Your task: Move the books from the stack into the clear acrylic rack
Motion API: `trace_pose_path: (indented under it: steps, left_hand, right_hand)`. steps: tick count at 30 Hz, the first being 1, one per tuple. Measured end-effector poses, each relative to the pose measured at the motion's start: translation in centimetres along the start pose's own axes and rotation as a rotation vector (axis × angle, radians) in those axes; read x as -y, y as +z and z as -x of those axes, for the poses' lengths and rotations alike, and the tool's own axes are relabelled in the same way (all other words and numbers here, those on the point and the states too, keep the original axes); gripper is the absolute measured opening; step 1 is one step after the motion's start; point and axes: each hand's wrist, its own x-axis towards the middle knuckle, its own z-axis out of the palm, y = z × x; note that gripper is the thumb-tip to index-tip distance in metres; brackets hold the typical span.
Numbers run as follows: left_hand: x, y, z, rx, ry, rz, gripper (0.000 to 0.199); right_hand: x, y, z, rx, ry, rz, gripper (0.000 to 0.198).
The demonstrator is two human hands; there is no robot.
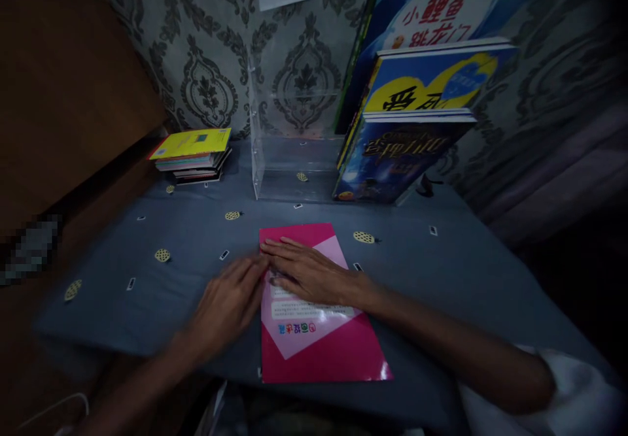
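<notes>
A thin pink book (324,351) with a paler pink panel and colourful printed characters lies closed on the cloth-covered table, close to its front edge. My right hand (309,272) rests flat across the book's upper half, palm down, with its fingers stretched toward the left edge. At that left edge, my left hand (233,295) reaches in from the side, slightly blurred. Its extended fingers touch the book's edge near my right fingertips and grip nothing that I can see. Both hands cover part of the printed panel.
Behind stands a clear acrylic book rack (255,142), its right side filled with upright books, a dark blue one (402,155) in front. A stack of small books topped by a yellow one (193,143) lies at the back left. The patterned wall (210,89) borders the table (191,233).
</notes>
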Motion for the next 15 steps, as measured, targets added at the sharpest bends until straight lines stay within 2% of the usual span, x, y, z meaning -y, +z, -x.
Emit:
trace_pose_path:
  steps: [3, 6, 15]
  left_hand:
    - [2.4, 2.0, -1.8, 0.007, -0.014, -0.027, 0.042]
    - [3.7, 3.7, -2.9, 0.048, 0.008, -0.016, 0.042]
    - [4.0, 4.9, -3.8, 0.061, 0.052, -0.039, 0.045]
  right_hand:
    - [-0.1, 0.4, 0.2, -0.068, 0.026, 0.012, 0.050]
    - [-0.2, 0.7, 0.4, -0.127, 0.133, 0.052, 0.055]
    - [-0.1, 0.8, 0.5, -0.127, 0.250, 0.113, 0.062]
